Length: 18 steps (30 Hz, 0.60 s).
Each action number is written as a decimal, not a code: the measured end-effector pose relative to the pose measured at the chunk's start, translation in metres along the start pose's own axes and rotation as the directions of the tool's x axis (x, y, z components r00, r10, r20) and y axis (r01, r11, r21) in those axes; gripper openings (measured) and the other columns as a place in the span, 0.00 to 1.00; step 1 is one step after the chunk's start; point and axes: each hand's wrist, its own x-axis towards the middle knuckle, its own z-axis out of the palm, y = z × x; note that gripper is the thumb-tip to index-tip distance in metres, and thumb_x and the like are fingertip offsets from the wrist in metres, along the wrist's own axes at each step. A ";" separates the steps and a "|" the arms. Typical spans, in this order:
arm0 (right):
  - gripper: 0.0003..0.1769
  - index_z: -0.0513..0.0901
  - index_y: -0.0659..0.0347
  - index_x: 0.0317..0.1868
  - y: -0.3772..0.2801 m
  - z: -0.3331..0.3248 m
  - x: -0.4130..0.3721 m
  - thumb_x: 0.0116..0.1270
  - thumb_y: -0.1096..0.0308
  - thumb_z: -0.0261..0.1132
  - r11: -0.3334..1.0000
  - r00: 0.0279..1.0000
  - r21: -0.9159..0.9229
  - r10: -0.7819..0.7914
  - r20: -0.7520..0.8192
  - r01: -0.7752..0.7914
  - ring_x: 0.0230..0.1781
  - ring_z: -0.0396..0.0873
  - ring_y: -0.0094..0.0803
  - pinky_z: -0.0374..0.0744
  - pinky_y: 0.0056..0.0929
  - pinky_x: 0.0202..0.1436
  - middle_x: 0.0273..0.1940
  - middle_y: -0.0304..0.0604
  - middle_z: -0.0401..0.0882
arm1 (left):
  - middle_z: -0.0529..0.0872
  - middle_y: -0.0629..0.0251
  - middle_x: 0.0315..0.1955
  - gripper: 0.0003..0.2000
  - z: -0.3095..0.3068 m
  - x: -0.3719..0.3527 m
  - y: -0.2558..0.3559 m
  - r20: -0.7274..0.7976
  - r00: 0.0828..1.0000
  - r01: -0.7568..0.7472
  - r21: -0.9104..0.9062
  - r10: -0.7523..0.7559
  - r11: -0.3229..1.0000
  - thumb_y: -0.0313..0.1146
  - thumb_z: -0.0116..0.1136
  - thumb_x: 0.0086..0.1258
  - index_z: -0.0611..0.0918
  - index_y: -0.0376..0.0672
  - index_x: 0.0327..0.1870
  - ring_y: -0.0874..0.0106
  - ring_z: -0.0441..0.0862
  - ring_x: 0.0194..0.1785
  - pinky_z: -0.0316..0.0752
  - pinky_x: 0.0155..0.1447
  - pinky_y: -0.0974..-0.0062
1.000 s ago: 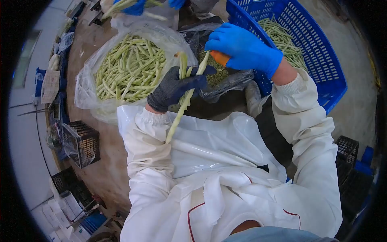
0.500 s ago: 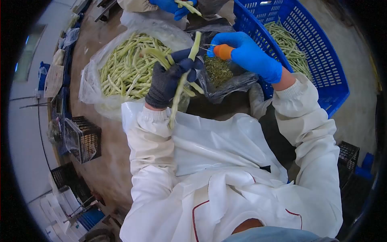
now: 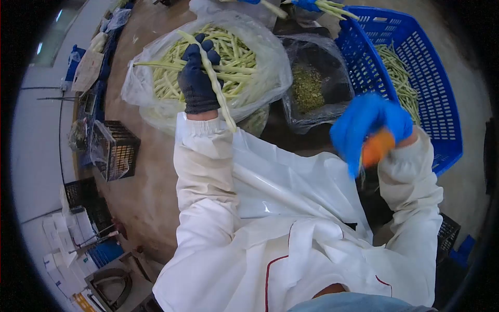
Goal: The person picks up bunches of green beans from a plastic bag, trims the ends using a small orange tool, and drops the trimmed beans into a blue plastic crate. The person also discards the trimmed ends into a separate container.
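Observation:
My left hand (image 3: 197,88), in a dark glove, is closed around several long pale-green beans. One long bean (image 3: 222,105) slants across the palm side, its lower end hanging over my sleeve; others stick out to the left. This hand is over a clear plastic bag (image 3: 278,73) heaped with similar beans. My right hand (image 3: 358,125), in a blue glove, grips a tool with an orange handle (image 3: 378,146) beside the blue crate. Motion blurs that hand, and the working end of the tool cannot be made out.
A plastic-lined container (image 3: 332,112) with green trimmings (image 3: 307,88) stands between the bean bag and a blue crate (image 3: 442,104) holding more beans. Another person's blue-gloved hand (image 3: 306,4) shows at the top edge, with beans. Black crates (image 3: 122,148) stand at left.
My right hand has swung down and toward me with the orange-handled tool, away from the bean. My left hand has moved up and left over the bag, still holding beans. The view has shifted.

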 end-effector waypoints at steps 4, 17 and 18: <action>0.13 0.85 0.66 0.43 0.056 -0.060 -0.038 0.57 0.70 0.67 0.321 0.642 -0.610 -0.010 -0.767 -0.724 0.37 0.83 0.38 0.80 0.32 0.44 0.38 0.52 0.85 | 0.84 0.63 0.41 0.20 0.011 -0.007 -0.006 0.073 0.997 -0.008 -0.040 0.010 0.999 0.40 0.54 0.73 0.75 0.37 0.59 0.78 0.79 0.32 0.73 0.31 0.82; 0.14 0.84 0.64 0.49 0.083 -0.021 0.039 0.62 0.71 0.64 0.770 0.770 -0.407 0.166 -0.616 -0.492 0.45 0.80 0.28 0.75 0.28 0.55 0.44 0.46 0.85 | 0.84 0.61 0.40 0.17 0.040 -0.016 -0.038 0.092 0.994 0.075 -0.160 -0.060 0.984 0.37 0.54 0.72 0.76 0.38 0.56 0.76 0.78 0.33 0.76 0.35 0.78; 0.14 0.84 0.63 0.49 0.082 -0.013 0.045 0.62 0.71 0.64 0.776 0.771 -0.402 0.165 -0.615 -0.487 0.45 0.80 0.28 0.76 0.28 0.54 0.44 0.46 0.85 | 0.84 0.61 0.39 0.16 0.038 -0.013 -0.042 0.076 0.996 0.048 -0.162 -0.036 0.986 0.37 0.55 0.71 0.76 0.39 0.56 0.75 0.78 0.32 0.76 0.34 0.78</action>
